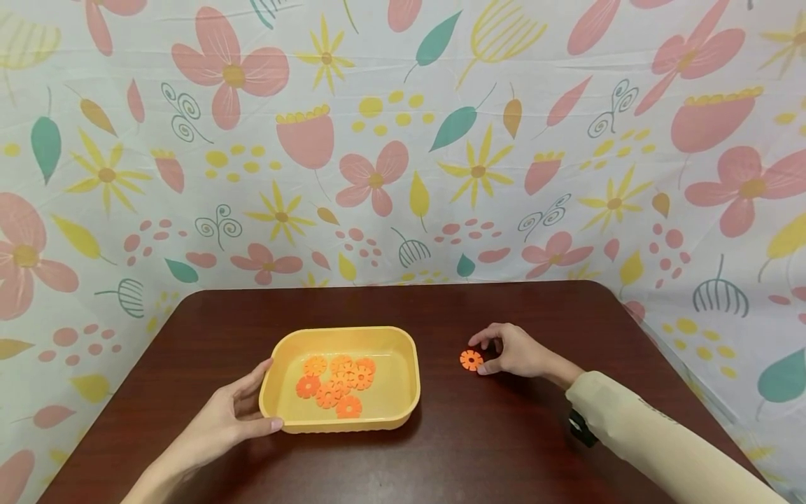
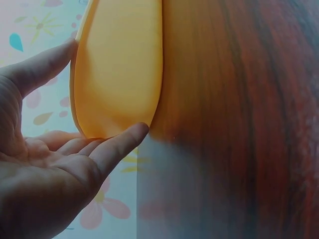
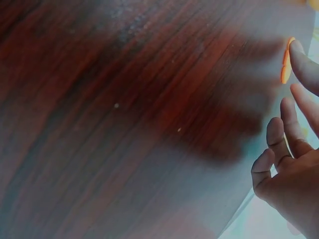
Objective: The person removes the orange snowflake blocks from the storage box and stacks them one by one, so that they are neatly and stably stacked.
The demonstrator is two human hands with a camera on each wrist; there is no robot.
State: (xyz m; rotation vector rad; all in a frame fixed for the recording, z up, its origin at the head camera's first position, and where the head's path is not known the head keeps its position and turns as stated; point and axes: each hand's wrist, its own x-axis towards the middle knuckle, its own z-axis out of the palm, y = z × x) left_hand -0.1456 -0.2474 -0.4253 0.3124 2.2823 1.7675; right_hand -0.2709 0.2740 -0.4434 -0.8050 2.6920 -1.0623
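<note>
On the table sits a yellow plastic tray (image 1: 403,406) with rounded corners. Several orange notched interlocking discs (image 1: 349,407) lie in it, some overlapping. My left hand (image 1: 220,420) grips the tray's left end, thumb on the near corner and fingertips on the far side; the left wrist view shows this hold on the tray (image 2: 119,59) close up. To the right of the tray, my right hand (image 1: 519,352) holds a single orange disc (image 1: 471,360) at its edge between thumb and index finger. In the right wrist view this disc (image 3: 286,62) appears nearly edge-on, the other fingers loosely bent.
The dark red-brown wooden table (image 1: 441,455) reaches back to a floral cloth (image 1: 378,231) hanging behind it. On my right wrist, below the beige sleeve (image 1: 655,420), is a dark device (image 1: 582,428).
</note>
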